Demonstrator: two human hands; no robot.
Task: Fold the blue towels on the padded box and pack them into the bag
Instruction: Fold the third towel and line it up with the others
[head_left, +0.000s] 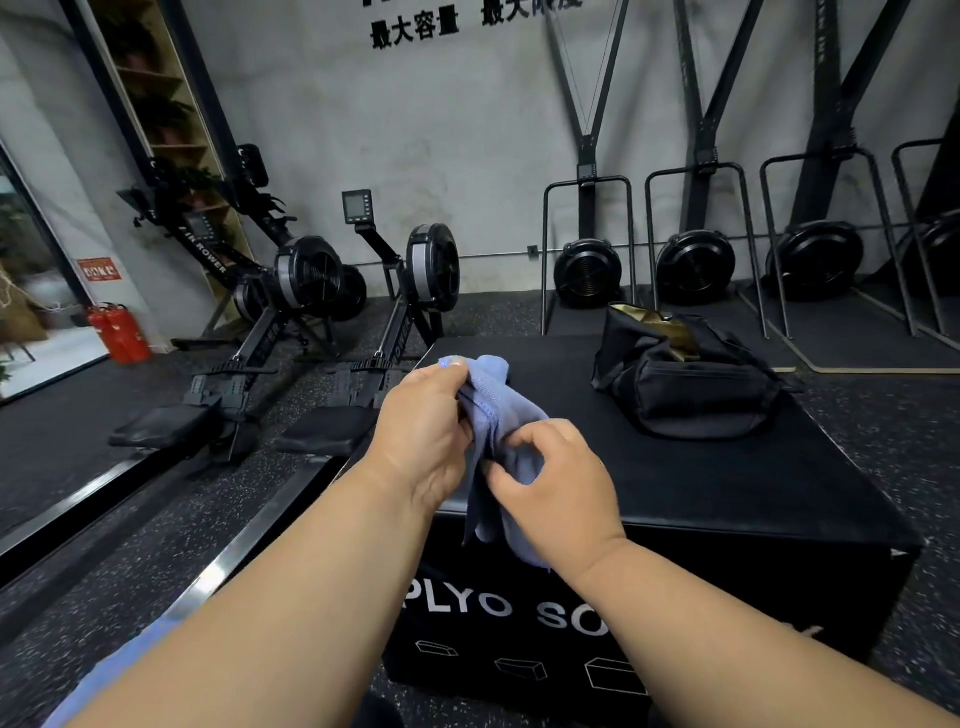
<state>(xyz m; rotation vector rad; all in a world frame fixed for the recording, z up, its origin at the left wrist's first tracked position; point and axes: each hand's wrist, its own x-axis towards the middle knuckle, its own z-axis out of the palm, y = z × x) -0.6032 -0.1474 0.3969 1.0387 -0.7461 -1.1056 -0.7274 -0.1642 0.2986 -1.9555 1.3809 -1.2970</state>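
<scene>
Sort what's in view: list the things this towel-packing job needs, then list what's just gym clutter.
Part of the job:
- crumpled blue cloth towel, held by left hand and right hand
- black padded plyo box
- open black fabric bag on the box

Just lying about:
- black rowing machines
- two red fire extinguishers
- round black fan units by the wall
</scene>
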